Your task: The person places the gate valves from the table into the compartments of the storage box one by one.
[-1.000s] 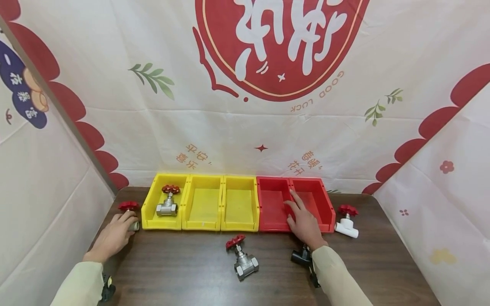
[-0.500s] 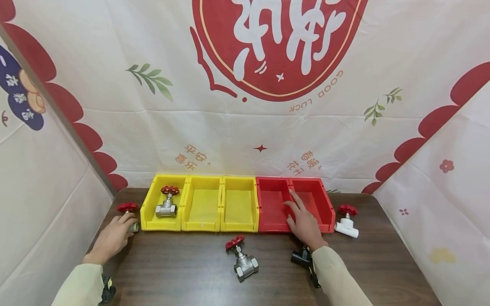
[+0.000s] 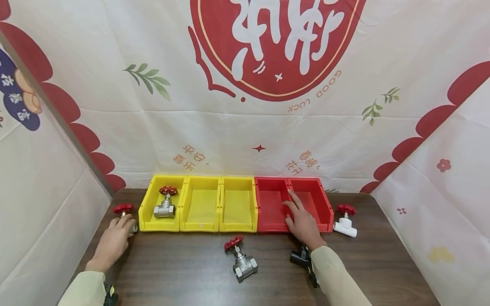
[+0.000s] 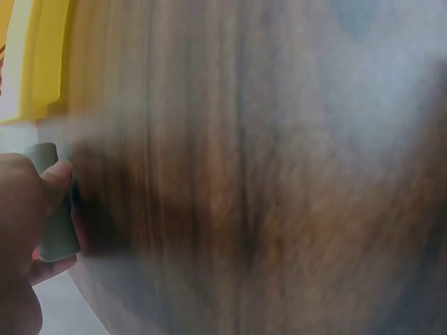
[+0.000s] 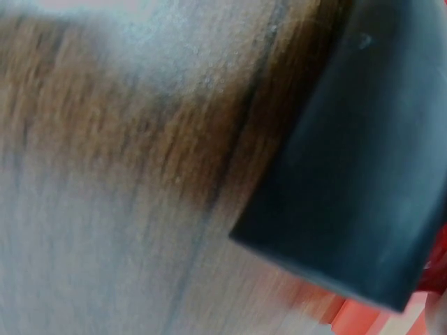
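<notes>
At the table's left edge, my left hand (image 3: 111, 242) holds a grey-green valve (image 3: 133, 228) with a red handwheel (image 3: 123, 208). The left wrist view shows the thumb on the valve's grey pipe body (image 4: 61, 234) and a finger below it. My right hand (image 3: 304, 225) rests over the divider between two red bins (image 3: 272, 208), its fingers loosely extended and holding nothing. Beneath the right wrist lies a black valve (image 3: 300, 258), partly covered by the sleeve. Its black pipe (image 5: 356, 160) fills much of the right wrist view.
Several bins stand in a row, yellow bins (image 3: 203, 227) left of the red ones. A metal valve (image 3: 165, 209) sits in the leftmost bin. Another metal valve (image 3: 244, 267) lies on the brown table (image 3: 183, 272). A white valve (image 3: 346, 227) lies right of the bins.
The head view has shifted slightly. My left wrist has turned a little, the hand still at the grey-green valve. My right hand keeps its place over the red bins.
</notes>
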Available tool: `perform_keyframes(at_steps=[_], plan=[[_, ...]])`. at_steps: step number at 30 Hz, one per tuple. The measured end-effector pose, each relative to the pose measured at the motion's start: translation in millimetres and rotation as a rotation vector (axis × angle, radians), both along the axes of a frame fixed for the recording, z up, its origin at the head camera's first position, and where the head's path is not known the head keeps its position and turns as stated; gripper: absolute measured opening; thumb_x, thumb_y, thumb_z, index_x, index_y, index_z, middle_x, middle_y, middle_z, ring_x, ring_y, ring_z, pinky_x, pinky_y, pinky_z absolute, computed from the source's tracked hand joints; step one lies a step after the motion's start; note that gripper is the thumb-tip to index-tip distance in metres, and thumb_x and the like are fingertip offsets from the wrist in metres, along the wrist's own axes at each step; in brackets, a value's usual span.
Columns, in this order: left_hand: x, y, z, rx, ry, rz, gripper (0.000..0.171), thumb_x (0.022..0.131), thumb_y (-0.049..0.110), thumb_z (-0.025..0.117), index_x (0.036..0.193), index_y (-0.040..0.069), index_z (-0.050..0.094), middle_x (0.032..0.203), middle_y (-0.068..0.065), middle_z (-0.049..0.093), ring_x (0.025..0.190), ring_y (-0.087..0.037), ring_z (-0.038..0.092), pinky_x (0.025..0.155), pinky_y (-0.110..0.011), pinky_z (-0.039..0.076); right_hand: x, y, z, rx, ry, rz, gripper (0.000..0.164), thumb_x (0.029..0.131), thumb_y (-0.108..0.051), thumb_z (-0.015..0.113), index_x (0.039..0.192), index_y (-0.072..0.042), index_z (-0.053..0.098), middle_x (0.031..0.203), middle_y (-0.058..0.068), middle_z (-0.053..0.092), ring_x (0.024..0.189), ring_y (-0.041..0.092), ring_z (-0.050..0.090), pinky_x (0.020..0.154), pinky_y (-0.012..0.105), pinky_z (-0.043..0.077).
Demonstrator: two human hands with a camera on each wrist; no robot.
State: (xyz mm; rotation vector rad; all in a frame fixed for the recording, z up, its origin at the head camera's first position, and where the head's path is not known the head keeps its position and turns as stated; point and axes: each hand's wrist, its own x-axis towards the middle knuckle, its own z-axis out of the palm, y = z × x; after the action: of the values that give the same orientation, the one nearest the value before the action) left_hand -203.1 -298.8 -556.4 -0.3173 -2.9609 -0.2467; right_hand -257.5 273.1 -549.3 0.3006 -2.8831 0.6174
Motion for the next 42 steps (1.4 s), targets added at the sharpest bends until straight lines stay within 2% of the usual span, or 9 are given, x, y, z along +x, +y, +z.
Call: perform_keyframes(at_steps=[7,12,19,23,30,42], plan=[[5.6,6.3,-1.6,0.012,0.051,0.015,0.061,0.062,-0.011,0.081,0.118,-0.011,0.056,0.129,-0.028,0.043,0.113,-0.052,0.038,0.078,-0.067,0.042,-0.2,-0.1,-0.2,0.004,0.002,0.0,0.058,0.078,-0.017,0.076,0.132,-0.02,0.054,0.158,-0.01,0.01,0.064,0.013,0.053,0.063,0.036,0.056],[9.1,6.2,-5.2,0.013,0.124,-0.008,0.062,0.06,-0.011,0.081,0.116,-0.011,0.057,0.128,-0.027,0.043,0.111,-0.052,0.039,0.075,-0.068,0.042,-0.8,-1.5,-1.1,-0.002,0.006,-0.003,0.056,0.079,-0.017,0.075,0.131,-0.02,0.055,0.158,-0.011,0.012,0.064,0.014,0.053,0.063,0.036,0.056],[12.2,7.7,-5.7,-0.006,0.196,-0.021,0.063,0.057,-0.014,0.08,0.116,-0.01,0.057,0.127,-0.026,0.044,0.111,-0.051,0.039,0.073,-0.065,0.043,-1.9,-1.2,-2.6,0.008,0.014,0.005,0.052,0.081,-0.015,0.071,0.13,-0.019,0.055,0.158,-0.01,0.011,0.052,0.012,0.048,0.054,0.029,0.049],[13.3,8.1,-2.2,-0.002,0.249,-0.032,0.063,0.056,-0.015,0.078,0.115,-0.008,0.058,0.126,-0.025,0.045,0.11,-0.051,0.04,0.072,-0.065,0.044,-1.8,-1.0,-2.0,0.009,0.005,0.003,0.053,0.081,-0.015,0.071,0.131,-0.019,0.055,0.158,-0.011,0.011,0.052,0.012,0.047,0.053,0.027,0.049],[15.1,9.7,5.9,-0.012,0.261,-0.014,0.065,0.054,-0.016,0.078,0.116,-0.008,0.058,0.127,-0.026,0.044,0.112,-0.051,0.039,0.076,-0.066,0.043,-1.0,-0.1,-2.5,0.006,0.005,0.001,0.052,0.081,-0.015,0.07,0.131,-0.019,0.055,0.158,-0.011,0.011,0.051,0.012,0.048,0.054,0.028,0.049],[15.9,14.6,23.1,0.0,0.371,-0.042,0.069,0.051,-0.017,0.079,0.116,-0.007,0.057,0.127,-0.026,0.045,0.111,-0.051,0.04,0.076,-0.064,0.045,-0.2,-0.8,-3.8,0.004,0.01,-0.003,0.054,0.08,-0.016,0.073,0.131,-0.02,0.054,0.157,-0.012,0.012,0.056,0.012,0.049,0.056,0.029,0.051]])
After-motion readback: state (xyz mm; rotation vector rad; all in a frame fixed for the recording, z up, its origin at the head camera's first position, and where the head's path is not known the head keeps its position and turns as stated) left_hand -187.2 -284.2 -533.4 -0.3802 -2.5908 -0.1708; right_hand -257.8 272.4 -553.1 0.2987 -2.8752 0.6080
